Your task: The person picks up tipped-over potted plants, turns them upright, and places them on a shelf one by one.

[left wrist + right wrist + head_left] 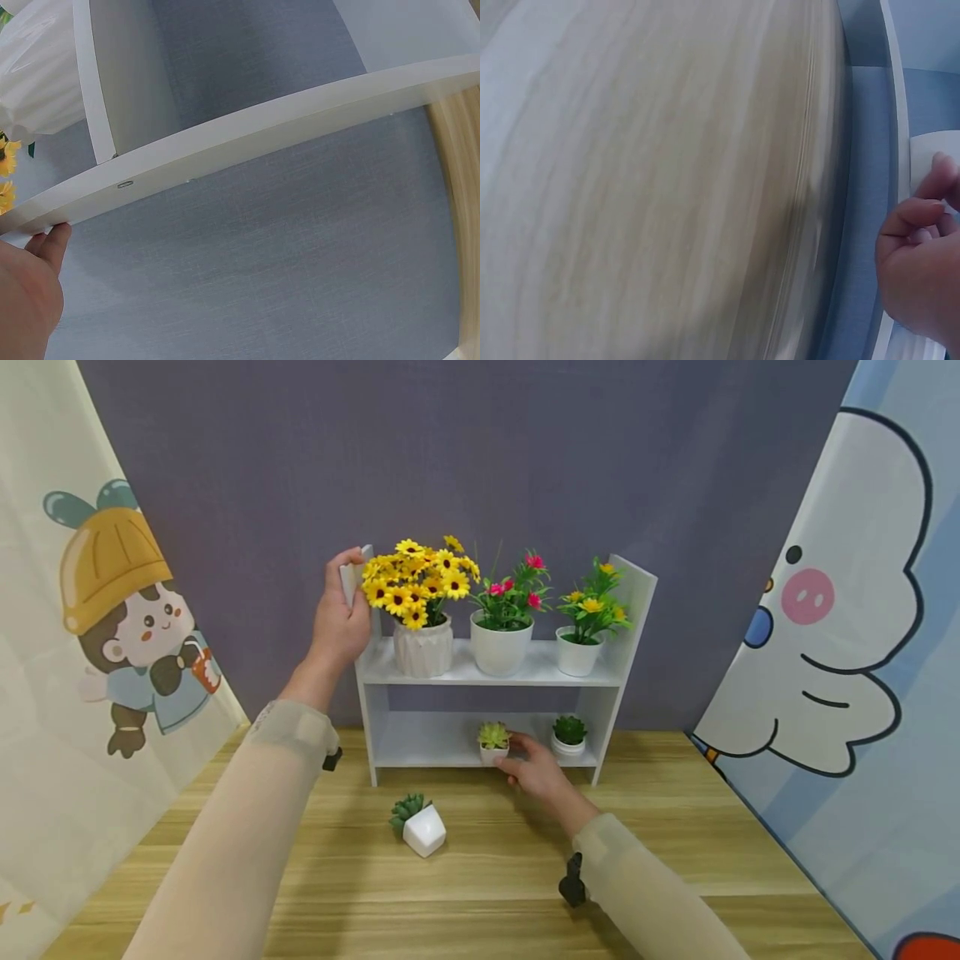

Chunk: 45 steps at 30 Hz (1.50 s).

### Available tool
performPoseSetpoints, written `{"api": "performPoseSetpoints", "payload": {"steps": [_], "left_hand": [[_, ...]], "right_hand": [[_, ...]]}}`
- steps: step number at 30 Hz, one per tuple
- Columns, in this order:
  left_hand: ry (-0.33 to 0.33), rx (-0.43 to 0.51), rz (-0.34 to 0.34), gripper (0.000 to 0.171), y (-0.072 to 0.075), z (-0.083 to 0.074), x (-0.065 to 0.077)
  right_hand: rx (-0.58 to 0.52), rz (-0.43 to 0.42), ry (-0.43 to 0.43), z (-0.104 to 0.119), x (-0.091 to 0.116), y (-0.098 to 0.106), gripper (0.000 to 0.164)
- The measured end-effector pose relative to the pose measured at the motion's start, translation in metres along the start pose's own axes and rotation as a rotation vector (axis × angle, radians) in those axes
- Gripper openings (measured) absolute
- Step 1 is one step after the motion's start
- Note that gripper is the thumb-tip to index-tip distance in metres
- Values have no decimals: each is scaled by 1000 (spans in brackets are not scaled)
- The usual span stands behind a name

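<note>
My left hand grips the upper left side panel of a white two-tier shelf; in the left wrist view its fingers reach the panel's outer face. On the lower tier, my right hand pinches the small pot of a light green succulent near the front edge. Part of that white pot shows in the right wrist view, cut off by the frame. To the right of this hand sits a dark green succulent in a round white pot.
The upper tier bears potted yellow flowers, a pot with pink flowers and a smaller yellow-flowered plant. Before the shelf, a succulent in an angular white pot lies tipped on the wooden table. A grey curtain hangs behind.
</note>
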<state>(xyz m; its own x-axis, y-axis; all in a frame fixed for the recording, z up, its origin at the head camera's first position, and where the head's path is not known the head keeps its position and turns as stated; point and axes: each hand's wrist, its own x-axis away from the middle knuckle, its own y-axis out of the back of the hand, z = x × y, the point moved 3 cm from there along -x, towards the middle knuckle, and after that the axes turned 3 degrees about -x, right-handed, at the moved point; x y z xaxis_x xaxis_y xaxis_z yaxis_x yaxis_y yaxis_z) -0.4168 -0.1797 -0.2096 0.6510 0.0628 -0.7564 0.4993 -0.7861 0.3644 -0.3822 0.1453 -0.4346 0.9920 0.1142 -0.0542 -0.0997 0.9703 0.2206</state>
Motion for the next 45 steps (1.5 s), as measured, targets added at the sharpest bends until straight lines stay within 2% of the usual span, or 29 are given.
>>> {"api": "performPoseSetpoints", "payload": {"steps": [17, 24, 33, 45], "left_hand": [[-11, 3, -6, 45, 0, 0, 0], [-10, 62, -21, 45, -1, -1, -1], [-7, 64, -21, 44, -1, 1, -1], [-2, 56, -14, 46, 0, 0, 0]], "right_hand": [[25, -35, 2, 1, -7, -6, 67], [-16, -30, 4, -1, -10, -8, 67], [-17, -21, -5, -1, -10, -9, 66], [-32, -8, -12, 1, -6, -8, 72]]}}
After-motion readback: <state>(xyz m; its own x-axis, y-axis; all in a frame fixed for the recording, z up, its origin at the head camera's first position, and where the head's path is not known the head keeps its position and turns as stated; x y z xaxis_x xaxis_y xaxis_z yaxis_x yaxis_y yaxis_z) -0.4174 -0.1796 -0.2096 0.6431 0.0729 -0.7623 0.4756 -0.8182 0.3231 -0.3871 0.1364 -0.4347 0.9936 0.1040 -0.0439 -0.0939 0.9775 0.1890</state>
